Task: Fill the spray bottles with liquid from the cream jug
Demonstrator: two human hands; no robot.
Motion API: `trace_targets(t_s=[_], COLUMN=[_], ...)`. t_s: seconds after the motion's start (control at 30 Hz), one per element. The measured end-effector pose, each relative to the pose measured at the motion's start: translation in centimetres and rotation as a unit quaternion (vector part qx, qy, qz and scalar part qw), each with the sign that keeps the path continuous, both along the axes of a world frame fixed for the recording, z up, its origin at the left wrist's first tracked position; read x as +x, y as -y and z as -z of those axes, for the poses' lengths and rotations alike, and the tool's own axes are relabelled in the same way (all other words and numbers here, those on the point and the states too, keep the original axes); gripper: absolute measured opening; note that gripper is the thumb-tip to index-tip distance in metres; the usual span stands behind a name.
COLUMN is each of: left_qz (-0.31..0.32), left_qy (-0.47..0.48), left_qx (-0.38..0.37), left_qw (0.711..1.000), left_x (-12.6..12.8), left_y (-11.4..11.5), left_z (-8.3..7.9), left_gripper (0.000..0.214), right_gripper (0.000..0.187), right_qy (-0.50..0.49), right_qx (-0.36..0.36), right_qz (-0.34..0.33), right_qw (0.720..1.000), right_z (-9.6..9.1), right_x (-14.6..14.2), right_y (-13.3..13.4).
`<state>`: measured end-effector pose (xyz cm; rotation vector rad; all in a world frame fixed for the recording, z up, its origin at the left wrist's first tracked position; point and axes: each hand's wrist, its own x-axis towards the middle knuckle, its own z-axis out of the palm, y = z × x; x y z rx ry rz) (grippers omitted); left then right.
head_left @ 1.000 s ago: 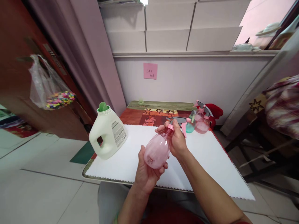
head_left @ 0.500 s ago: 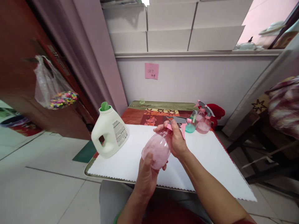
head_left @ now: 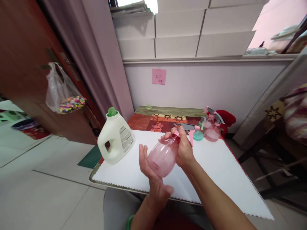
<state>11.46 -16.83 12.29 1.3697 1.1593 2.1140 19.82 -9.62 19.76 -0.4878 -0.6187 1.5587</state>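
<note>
A pink see-through spray bottle (head_left: pixel 163 156) with a grey and pink trigger head is tilted in the air above the white mat (head_left: pixel 216 166). My right hand (head_left: pixel 183 148) is shut around its neck, just under the trigger. My left hand (head_left: pixel 148 169) is beside the bottle's round base with the fingers spread; its palm faces the bottle and holds nothing. A white detergent jug (head_left: pixel 116 139) with a green cap stands on the mat's left corner.
Two more small spray bottles, one teal (head_left: pixel 199 132) and one pink (head_left: pixel 213 131), stand at the table's far right. A pink note (head_left: pixel 158 76) is stuck on the wall. A plastic bag of coloured beads (head_left: pixel 64 95) hangs on the door at left.
My left hand has let go of the bottle's base and opened beside it. My right hand keeps its grip on the neck. The view has shifted slightly.
</note>
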Motion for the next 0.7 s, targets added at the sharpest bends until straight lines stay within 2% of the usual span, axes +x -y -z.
trace_targets(t_s=[0.03,0.07,0.1,0.17,0.2,0.23,0.27,0.3,0.33,0.37,0.43,0.47,0.5,0.53,0.6,0.63,0.67,0.7], left_qz=[0.050,0.107,0.170,0.303,0.353,0.380,0.385,0.373,0.345,0.303,0.182,0.107,0.032,-0.037,-0.124,-0.133,-0.117,-0.072], left_qy=[0.088,0.167,0.231,0.322,0.341,0.335,0.321,0.303,0.278,0.245,0.130,0.044,-0.052,-0.144,-0.273,-0.288,-0.264,-0.205], left_qx=[-0.051,-0.103,-0.161,-0.291,-0.347,-0.389,-0.413,-0.420,-0.409,-0.377,-0.256,-0.173,-0.085,-0.002,0.110,0.129,0.125,0.096], left_qw=[0.994,0.975,0.944,0.848,0.799,0.770,0.760,0.770,0.798,0.840,0.940,0.978,0.995,0.989,0.948,0.940,0.949,0.971], left_x=[0.2,0.2,0.1,-0.7,-1.2,-1.6,-1.8,-1.9,-1.9,-1.9,-1.9,-2.0,-2.2,-2.4,-2.7,-2.7,-2.6,-2.5], left_y=[0.1,0.1,0.0,-0.3,-0.4,-0.5,-0.5,-0.5,-0.5,-0.6,-0.9,-1.2,-1.6,-2.0,-2.5,-2.5,-2.4,-2.3], left_z=[-0.6,-1.4,-2.1,-3.4,-3.8,-4.0,-4.0,-3.7,-3.2,-2.5,-0.8,0.1,0.9,1.6,2.4,2.5,2.3,1.9], left_gripper=[0.100,0.093,0.088,0.086,0.087,0.088,0.089,0.089,0.088,0.085,0.080,0.082,0.085,0.088,0.087,0.088,0.092,0.099], right_gripper=[0.046,0.046,0.046,0.046,0.045,0.045,0.045,0.045,0.046,0.046,0.046,0.046,0.046,0.046,0.047,0.048,0.048,0.048], right_qy=[-0.006,-0.006,0.000,0.027,0.042,0.055,0.065,0.073,0.081,0.087,0.087,0.078,0.063,0.046,0.019,0.011,0.008,0.007], right_qx=[0.020,0.043,0.068,0.111,0.124,0.129,0.127,0.120,0.109,0.097,0.064,0.043,0.023,0.005,-0.018,-0.021,-0.019,-0.012], right_qz=[0.004,0.005,0.004,0.004,0.004,0.004,0.001,-0.002,-0.005,-0.004,0.004,0.008,0.012,0.015,0.021,0.025,0.028,0.030], right_qw=[1.000,0.999,0.998,0.993,0.991,0.990,0.990,0.990,0.991,0.991,0.994,0.996,0.998,0.999,0.999,0.999,0.999,0.999], right_z=[0.1,0.2,0.4,0.7,0.9,1.1,1.2,1.4,1.4,1.5,1.4,1.3,1.2,1.1,1.0,0.9,0.9,0.8], right_x=[0.0,0.1,0.2,0.4,0.6,0.7,0.8,0.9,1.0,1.0,0.8,0.7,0.4,0.2,-0.2,-0.4,-0.4,-0.4], right_y=[-0.1,-0.2,-0.3,-0.5,-0.6,-0.7,-0.8,-0.9,-0.9,-1.0,-0.9,-0.9,-0.7,-0.6,-0.3,-0.2,-0.1,0.0])
